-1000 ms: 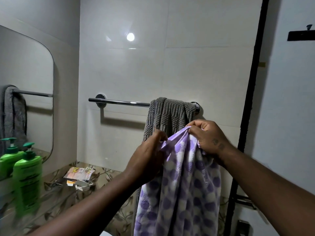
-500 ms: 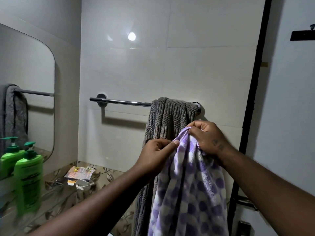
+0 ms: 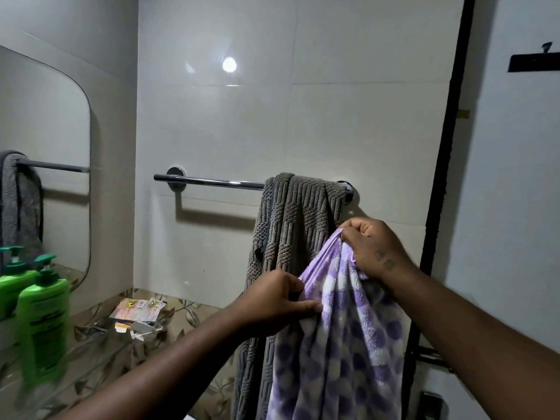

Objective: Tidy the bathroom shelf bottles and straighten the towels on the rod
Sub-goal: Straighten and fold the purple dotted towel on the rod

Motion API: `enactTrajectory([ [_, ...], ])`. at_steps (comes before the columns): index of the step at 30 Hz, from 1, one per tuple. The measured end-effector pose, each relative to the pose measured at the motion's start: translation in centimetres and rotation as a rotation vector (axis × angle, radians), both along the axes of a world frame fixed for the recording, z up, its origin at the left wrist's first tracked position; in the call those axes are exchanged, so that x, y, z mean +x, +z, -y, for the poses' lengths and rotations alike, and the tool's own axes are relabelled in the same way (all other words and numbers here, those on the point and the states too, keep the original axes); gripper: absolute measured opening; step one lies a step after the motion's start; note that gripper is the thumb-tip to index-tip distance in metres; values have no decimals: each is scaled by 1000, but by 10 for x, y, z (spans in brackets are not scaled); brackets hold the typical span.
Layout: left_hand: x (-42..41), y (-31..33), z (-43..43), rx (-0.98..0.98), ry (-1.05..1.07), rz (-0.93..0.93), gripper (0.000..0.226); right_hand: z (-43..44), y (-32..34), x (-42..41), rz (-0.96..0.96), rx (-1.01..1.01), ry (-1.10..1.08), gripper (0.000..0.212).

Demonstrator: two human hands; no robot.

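My right hand pinches the purple towel at its top corner, left hand grasps its edge lower down; soft, limp, light, so I'd judge corners best.

Glossy chrome rod, fluffy towels

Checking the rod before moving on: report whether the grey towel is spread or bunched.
Bunched. The grey towel hangs in gathered folds at the right end of the rod, leaving the rest bare.

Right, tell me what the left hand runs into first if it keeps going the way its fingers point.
The left hand points right, already pinching the purple spotted towel. Further on it would probably meet the right hand's wrist, though depth is unclear.
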State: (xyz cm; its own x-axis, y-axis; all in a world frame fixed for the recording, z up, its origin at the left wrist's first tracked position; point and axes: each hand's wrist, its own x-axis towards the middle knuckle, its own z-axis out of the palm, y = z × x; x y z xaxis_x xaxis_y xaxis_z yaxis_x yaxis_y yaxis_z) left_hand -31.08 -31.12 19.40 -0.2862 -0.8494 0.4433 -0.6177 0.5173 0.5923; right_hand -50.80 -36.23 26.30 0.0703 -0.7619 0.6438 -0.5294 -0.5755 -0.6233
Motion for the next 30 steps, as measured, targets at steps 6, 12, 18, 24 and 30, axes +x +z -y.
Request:
enactTrajectory([
  [6, 28, 38, -12, -376, 132, -252, 58, -7, 12, -4, 188, -74, -58, 30],
  [12, 22, 44, -5, -337, 141, -313, 52, -7, 26, 0, 335, 152, 181, 26],
  [18, 12, 36, 3, -332, 176, -181, 40, -19, 15, 11, -3, 70, 167, 31],
  [24, 8, 41, 5, -349, 74, -146, 36, -30, 17, 22, -500, 74, 338, 55],
  [30, 9, 33, 5, -309, -10, -190, 45, -20, 21, 7, -457, 177, 517, 27],
])
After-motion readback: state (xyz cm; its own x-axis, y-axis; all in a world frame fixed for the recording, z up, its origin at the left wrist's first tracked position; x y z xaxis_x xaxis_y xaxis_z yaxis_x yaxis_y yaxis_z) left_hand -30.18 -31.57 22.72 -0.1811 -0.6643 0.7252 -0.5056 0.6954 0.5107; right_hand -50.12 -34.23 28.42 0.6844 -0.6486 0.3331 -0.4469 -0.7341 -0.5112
